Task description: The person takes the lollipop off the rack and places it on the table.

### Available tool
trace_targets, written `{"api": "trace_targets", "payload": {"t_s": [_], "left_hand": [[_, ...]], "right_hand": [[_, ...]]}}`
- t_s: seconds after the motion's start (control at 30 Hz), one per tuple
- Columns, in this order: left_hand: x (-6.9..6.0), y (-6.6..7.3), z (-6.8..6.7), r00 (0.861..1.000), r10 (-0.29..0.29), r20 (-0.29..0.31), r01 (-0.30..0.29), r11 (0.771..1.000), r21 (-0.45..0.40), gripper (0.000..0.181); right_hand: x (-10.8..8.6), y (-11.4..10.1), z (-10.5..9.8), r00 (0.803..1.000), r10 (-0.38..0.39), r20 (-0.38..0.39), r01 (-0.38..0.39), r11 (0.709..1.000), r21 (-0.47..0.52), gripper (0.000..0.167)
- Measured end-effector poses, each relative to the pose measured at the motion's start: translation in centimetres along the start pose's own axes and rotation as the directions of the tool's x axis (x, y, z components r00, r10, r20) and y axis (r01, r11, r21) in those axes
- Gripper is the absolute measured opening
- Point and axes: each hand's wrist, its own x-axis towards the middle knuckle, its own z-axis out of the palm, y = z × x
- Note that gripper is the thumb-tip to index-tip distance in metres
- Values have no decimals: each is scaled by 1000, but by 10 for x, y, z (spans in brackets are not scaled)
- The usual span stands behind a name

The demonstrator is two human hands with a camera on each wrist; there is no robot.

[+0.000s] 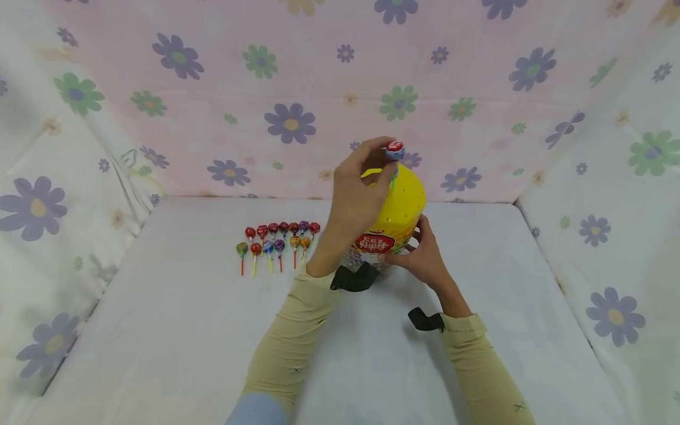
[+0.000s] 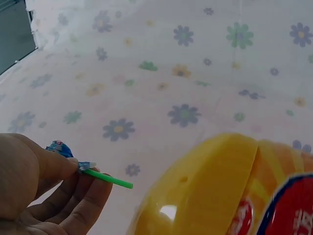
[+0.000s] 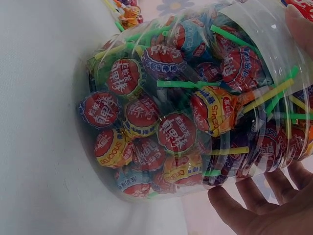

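Between thumb and fingers, my left hand (image 1: pixel 355 195) pinches a lollipop (image 1: pixel 395 151) with a red and blue wrapper, held above a large jar. Its green stick (image 2: pixel 110 179) points toward the jar in the left wrist view. My right hand (image 1: pixel 425 257) grips the side of the jar, fingers around it. The jar has a yellow top (image 1: pixel 406 198), a red label with white characters, and a clear body (image 3: pixel 146 188). Many wrapped lollipops (image 3: pixel 177 132) with coloured sticks fill the clear body. My left hand partly covers the yellow top in the head view.
Left of the jar, several lollipops (image 1: pixel 268 248) lie in two rows on the white tabletop (image 1: pixel 175 330), sticks toward me. Flower-patterned cloth (image 1: pixel 212 118) stands behind the table and along both sides.
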Motion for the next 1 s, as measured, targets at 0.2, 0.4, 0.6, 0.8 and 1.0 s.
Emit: {"api": "trace_targets", "payload": {"t_s": [0.2, 0.4, 0.6, 0.8, 1.0], "left_hand": [[-22, -18, -45, 995, -61, -85, 59, 998, -20, 35], [-51, -44, -81, 956, -258, -139, 264, 964, 34, 36], [-80, -87, -92, 882, -451, -134, 466, 876, 120, 35], [-113, -139, -82, 827, -535, -171, 562, 779, 277, 30], [-127, -159, -70, 840, -492, -228, 542, 747, 384, 25]], "right_hand": [[-1, 2, 0, 1000, -1, 9, 1, 1000, -6, 99], [-2, 2, -1, 1000, -10, 12, 10, 1000, -2, 100], [-3, 2, -4, 1000, -14, 9, 15, 1000, -4, 100], [-3, 4, -5, 1000, -3, 11, 3, 1000, -2, 100], [-4, 2, -5, 1000, 9, 13, -9, 1000, -5, 99]]}}
